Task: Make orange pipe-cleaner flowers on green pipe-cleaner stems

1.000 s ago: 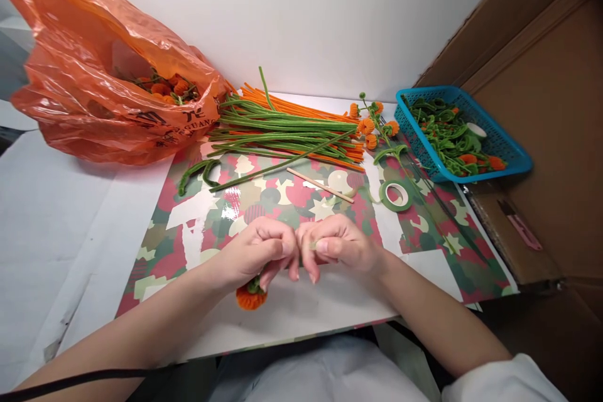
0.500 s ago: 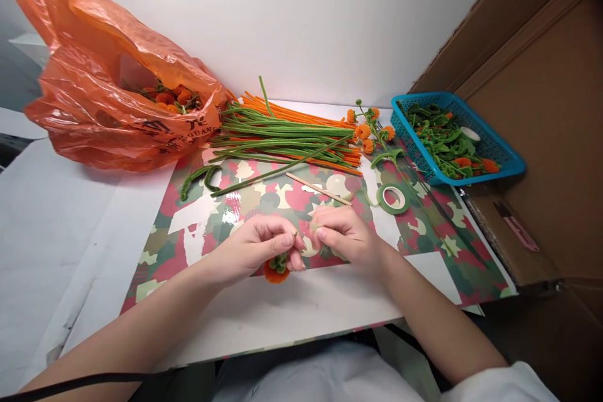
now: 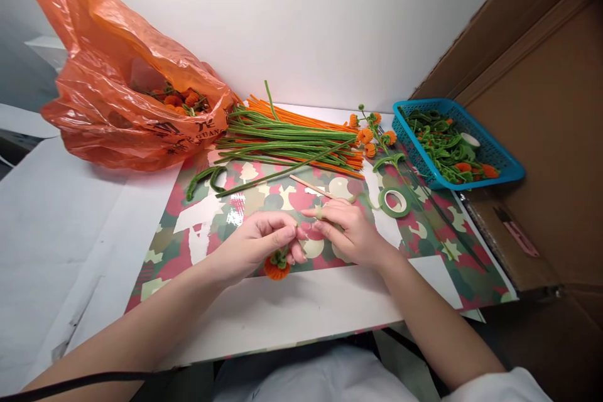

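Observation:
My left hand [image 3: 264, 242] is closed in a pinch. It grips the short green stem of an orange fuzzy flower [image 3: 277, 269], whose head hangs upside down below the fingers. Just to its right, my right hand [image 3: 353, 232] has its index finger stretched toward the left fingertips, the other fingers curled. A pale green strip of floral tape lies across that index finger and trails back toward the tape roll [image 3: 384, 206] on the table. The stem's tip is mostly hidden by my left thumb.
Behind my hands lie green and orange pipe cleaners [image 3: 292, 135] and a thin wooden stick [image 3: 308, 186]. An orange plastic bag [image 3: 108, 100] with flowers stands at left. A finished flower sprig [image 3: 365, 135] lies near a blue basket [image 3: 506, 169]. A cardboard wall [image 3: 532, 75] borders the right.
My right index finger has straightened toward the left hand, showing the tape across it. The left hand keeps its grip on the flower. The view has shifted slightly.

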`<action>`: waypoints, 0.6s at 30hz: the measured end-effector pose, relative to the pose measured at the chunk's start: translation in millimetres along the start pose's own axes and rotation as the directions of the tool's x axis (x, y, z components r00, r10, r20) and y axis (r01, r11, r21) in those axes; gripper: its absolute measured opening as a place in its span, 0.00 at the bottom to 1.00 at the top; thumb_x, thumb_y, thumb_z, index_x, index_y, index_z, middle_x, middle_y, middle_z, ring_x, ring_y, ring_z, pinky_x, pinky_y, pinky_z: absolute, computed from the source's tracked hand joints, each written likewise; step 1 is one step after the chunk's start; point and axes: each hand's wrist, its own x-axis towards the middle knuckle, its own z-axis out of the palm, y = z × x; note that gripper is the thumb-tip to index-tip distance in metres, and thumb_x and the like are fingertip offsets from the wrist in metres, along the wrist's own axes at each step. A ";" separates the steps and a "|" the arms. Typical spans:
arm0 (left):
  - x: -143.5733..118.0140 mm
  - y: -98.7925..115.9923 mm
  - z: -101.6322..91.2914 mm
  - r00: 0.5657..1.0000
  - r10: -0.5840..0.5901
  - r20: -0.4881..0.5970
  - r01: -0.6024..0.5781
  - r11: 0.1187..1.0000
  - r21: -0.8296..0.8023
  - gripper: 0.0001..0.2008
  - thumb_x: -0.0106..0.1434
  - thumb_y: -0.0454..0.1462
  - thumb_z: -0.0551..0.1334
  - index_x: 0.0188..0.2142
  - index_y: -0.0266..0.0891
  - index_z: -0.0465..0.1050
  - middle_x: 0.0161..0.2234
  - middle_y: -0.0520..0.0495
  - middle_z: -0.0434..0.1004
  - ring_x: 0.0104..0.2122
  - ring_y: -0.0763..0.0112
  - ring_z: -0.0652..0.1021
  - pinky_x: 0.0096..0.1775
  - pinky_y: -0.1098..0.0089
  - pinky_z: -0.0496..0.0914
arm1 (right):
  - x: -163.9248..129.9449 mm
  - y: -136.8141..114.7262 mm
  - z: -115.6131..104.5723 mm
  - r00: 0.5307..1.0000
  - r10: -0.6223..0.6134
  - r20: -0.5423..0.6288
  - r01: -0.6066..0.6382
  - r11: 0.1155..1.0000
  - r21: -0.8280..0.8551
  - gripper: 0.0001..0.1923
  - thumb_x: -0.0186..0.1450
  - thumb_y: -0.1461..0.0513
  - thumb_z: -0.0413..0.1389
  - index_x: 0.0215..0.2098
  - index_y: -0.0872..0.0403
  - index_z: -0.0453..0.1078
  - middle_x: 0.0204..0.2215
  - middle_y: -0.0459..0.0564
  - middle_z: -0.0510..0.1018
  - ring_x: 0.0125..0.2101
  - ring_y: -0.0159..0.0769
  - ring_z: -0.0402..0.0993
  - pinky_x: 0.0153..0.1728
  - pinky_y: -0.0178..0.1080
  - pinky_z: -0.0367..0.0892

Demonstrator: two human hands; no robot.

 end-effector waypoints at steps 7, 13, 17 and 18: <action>2.5 1.2 7.2 0.979 0.085 -0.184 -0.039 0.970 0.241 0.12 0.58 0.45 0.67 0.28 0.38 0.78 0.25 0.49 0.76 0.25 0.74 0.73 0.28 0.74 0.68 | 0.3 -9.6 -1.2 0.997 -0.079 0.023 0.073 0.977 0.203 0.22 0.72 0.55 0.45 0.26 0.54 0.70 0.21 0.46 0.73 0.25 0.32 0.64 0.34 0.39 0.61; 3.1 -1.6 4.6 0.956 0.090 -0.278 -0.015 0.965 0.260 0.12 0.57 0.45 0.68 0.29 0.38 0.78 0.24 0.51 0.71 0.21 0.77 0.66 0.24 0.75 0.63 | -1.1 4.2 -3.3 0.999 0.020 0.044 -0.017 0.997 -0.074 0.14 0.71 0.63 0.46 0.41 0.54 0.74 0.26 0.48 0.77 0.30 0.35 0.69 0.43 0.44 0.62; 4.5 -1.9 3.0 0.942 0.030 -0.333 0.031 0.984 0.176 0.14 0.54 0.45 0.70 0.35 0.39 0.77 0.23 0.52 0.70 0.21 0.76 0.69 0.23 0.76 0.64 | -1.8 7.8 -3.5 0.972 0.198 0.130 -0.174 0.969 -0.175 0.25 0.69 0.67 0.48 0.64 0.54 0.58 0.30 0.48 0.78 0.39 0.39 0.71 0.52 0.49 0.58; 4.9 -1.5 2.8 0.937 0.033 -0.348 0.027 0.986 0.167 0.14 0.53 0.45 0.70 0.34 0.39 0.77 0.23 0.52 0.71 0.21 0.77 0.69 0.23 0.76 0.64 | -1.6 7.1 -3.4 0.963 0.228 0.141 -0.200 0.961 -0.189 0.28 0.69 0.67 0.49 0.66 0.55 0.54 0.30 0.47 0.78 0.41 0.40 0.70 0.53 0.50 0.57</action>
